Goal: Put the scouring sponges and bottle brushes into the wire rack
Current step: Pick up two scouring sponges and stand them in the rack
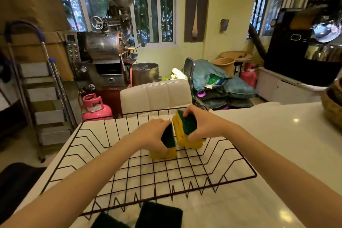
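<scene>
Left grip pinches one sponge upright on the wire rack floor; right grip clamps a sponge stack just beside, far middle of the rack.

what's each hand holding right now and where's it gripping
The left hand pinches a sponge by its faces near the top edge. The right hand grips a stack of sponges across its green face.

Yellow-and-green scouring sponges stand on edge, perhaps in two stacks, inside the black wire rack.
</scene>
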Action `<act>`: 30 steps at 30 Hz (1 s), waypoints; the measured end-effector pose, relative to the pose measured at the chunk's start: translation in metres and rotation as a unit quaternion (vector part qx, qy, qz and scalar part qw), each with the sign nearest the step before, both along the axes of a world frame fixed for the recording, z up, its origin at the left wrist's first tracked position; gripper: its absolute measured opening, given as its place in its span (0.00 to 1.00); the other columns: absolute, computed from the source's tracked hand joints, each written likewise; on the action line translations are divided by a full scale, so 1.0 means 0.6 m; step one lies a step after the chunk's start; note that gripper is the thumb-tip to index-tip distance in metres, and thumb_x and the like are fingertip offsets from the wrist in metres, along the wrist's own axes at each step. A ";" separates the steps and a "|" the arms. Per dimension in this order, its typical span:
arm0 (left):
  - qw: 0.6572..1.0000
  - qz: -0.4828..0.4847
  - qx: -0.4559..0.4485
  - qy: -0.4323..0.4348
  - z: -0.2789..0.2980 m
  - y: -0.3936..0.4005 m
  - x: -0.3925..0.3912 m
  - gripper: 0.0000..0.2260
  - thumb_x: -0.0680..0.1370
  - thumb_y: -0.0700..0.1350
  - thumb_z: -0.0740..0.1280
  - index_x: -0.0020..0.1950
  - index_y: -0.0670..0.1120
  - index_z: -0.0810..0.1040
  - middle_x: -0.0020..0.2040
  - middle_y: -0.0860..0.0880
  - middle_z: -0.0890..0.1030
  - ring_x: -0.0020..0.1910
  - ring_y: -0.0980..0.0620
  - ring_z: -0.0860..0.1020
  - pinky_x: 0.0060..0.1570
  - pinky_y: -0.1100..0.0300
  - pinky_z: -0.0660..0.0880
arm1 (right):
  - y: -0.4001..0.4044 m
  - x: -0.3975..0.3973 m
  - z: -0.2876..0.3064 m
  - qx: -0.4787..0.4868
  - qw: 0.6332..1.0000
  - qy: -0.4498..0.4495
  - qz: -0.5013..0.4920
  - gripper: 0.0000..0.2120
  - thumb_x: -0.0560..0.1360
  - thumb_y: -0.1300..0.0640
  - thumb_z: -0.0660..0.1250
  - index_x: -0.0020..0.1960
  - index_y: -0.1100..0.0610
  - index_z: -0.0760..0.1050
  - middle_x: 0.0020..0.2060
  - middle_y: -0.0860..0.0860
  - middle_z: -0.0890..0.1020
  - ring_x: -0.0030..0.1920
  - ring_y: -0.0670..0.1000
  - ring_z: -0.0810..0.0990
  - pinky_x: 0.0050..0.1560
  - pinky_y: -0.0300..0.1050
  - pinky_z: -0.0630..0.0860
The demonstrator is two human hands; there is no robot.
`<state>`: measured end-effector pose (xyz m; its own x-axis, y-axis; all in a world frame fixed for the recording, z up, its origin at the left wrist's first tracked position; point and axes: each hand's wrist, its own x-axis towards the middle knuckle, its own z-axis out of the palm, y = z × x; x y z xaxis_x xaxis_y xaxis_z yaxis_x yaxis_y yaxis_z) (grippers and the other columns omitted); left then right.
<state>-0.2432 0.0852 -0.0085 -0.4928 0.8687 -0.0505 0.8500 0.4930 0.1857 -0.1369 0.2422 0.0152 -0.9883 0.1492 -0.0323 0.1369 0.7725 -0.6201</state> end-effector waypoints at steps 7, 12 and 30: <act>0.998 0.008 0.008 -0.056 -0.017 0.000 -0.003 0.34 0.63 0.49 0.73 0.66 0.49 0.64 0.59 0.48 0.72 0.57 0.50 0.70 0.56 0.54 0.74 | -0.016 -0.010 -0.011 0.095 0.993 -0.070 0.015 0.33 0.62 0.58 0.75 0.61 0.54 0.62 0.51 0.50 0.69 0.51 0.51 0.72 0.40 0.37 0.74; 0.997 -0.001 0.025 -0.070 -0.013 -0.006 0.001 0.34 0.65 0.48 0.73 0.68 0.47 0.63 0.62 0.46 0.71 0.60 0.49 0.70 0.59 0.55 0.72 | -0.024 -0.023 -0.022 0.134 0.982 -0.131 0.028 0.32 0.64 0.55 0.74 0.63 0.55 0.61 0.48 0.51 0.70 0.48 0.51 0.71 0.37 0.38 0.70; 0.996 -0.048 0.041 -0.066 -0.017 -0.011 0.011 0.32 0.67 0.51 0.72 0.67 0.46 0.66 0.62 0.46 0.72 0.59 0.50 0.70 0.57 0.56 0.73 | -0.035 -0.014 -0.031 0.200 0.968 -0.140 0.047 0.31 0.67 0.59 0.71 0.66 0.55 0.61 0.57 0.56 0.72 0.51 0.52 0.71 0.47 0.43 0.72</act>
